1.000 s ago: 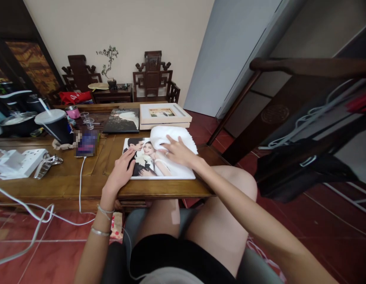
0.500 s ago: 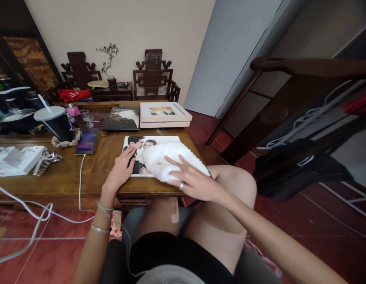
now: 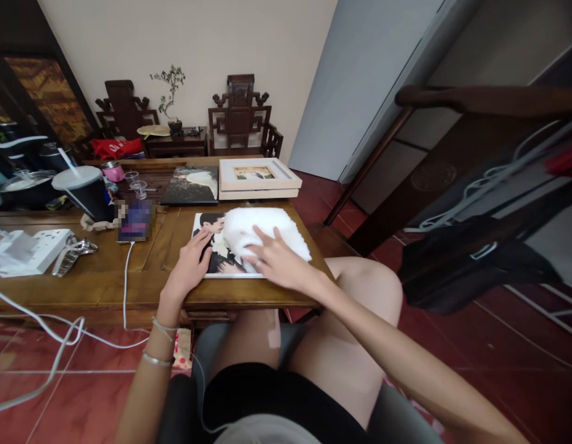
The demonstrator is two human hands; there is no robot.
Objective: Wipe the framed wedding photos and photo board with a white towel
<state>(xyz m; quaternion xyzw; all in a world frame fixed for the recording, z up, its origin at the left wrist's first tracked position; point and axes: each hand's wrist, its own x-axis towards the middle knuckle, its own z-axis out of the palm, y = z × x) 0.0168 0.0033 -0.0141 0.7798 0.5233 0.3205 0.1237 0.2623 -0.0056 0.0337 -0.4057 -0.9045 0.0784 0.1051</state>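
A large photo print (image 3: 211,259) of a couple lies flat near the front edge of the wooden table (image 3: 105,277). A white fluffy cloth (image 3: 262,227) covers its right half. My right hand (image 3: 279,262) presses flat on the cloth, fingers stretched out. My left hand (image 3: 188,265) rests on the print's left edge with fingers spread, holding it in place.
Behind the print lie a dark photo album (image 3: 190,185) and a stacked white picture frame (image 3: 255,177). A lidded cup with a straw (image 3: 84,191), a charging phone (image 3: 135,222), a white power strip (image 3: 31,250) and cables sit at left. A dark wooden chair (image 3: 452,185) stands at right.
My right hand slid the cloth from the print's far right down toward the near edge, then back up over the middle. My left hand has stayed put.
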